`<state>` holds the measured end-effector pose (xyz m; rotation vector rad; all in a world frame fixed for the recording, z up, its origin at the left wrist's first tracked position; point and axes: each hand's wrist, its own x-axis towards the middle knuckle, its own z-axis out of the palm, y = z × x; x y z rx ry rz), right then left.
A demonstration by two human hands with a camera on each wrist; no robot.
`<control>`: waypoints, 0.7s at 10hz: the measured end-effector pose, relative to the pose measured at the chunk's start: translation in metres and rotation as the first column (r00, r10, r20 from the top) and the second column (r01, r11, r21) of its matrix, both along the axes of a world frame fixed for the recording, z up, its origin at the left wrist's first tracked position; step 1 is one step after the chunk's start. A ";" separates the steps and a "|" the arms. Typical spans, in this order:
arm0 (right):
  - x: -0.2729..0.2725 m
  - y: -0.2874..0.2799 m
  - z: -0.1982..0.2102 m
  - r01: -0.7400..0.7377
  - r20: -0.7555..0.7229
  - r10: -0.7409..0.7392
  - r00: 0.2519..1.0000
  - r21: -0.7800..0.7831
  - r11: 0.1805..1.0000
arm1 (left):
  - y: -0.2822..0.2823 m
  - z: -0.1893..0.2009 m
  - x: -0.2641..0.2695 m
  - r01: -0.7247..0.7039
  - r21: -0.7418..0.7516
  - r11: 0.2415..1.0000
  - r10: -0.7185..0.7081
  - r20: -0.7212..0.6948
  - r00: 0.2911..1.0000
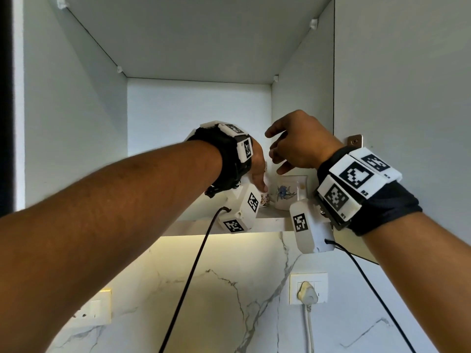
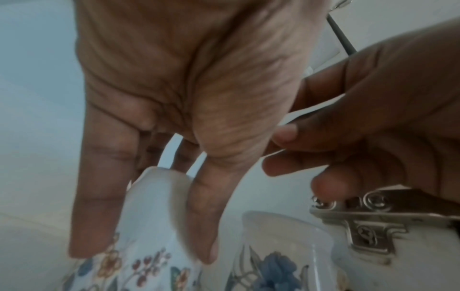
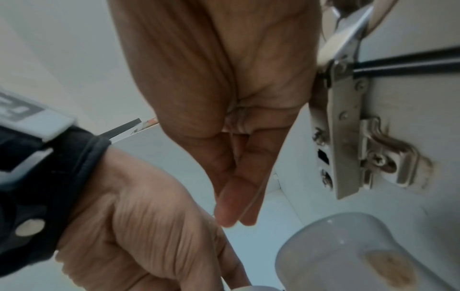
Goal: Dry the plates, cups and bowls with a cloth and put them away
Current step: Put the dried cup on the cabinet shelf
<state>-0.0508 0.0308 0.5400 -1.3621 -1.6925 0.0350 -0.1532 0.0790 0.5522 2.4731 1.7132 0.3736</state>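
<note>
The open cupboard point(image 1: 198, 103) holds two cups on its shelf point(image 1: 270, 221), standing just beside each other. The left hand point(image 2: 189, 94) pinches the small flowered cup point(image 2: 149, 226) by its rim, thumb outside. The taller blue-flowered cup point(image 1: 286, 192) stands free under the right hand point(image 1: 300, 141), whose loosely spread fingers hold nothing.

a small white cup point(image 2: 149, 246) with red and yellow flowers stands on the cupboard shelf point(image 1: 270, 221). just beside it, to the right, stands a taller white mug point(image 1: 286, 192) with a blue flower, upright; whether they touch cannot be told.
</note>
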 end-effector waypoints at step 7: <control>-0.048 -0.033 -0.158 0.011 0.191 -0.119 0.974 0.489 0.872 | -0.120 -0.146 -0.129 -0.082 0.527 0.846 -0.186 0.435 0.881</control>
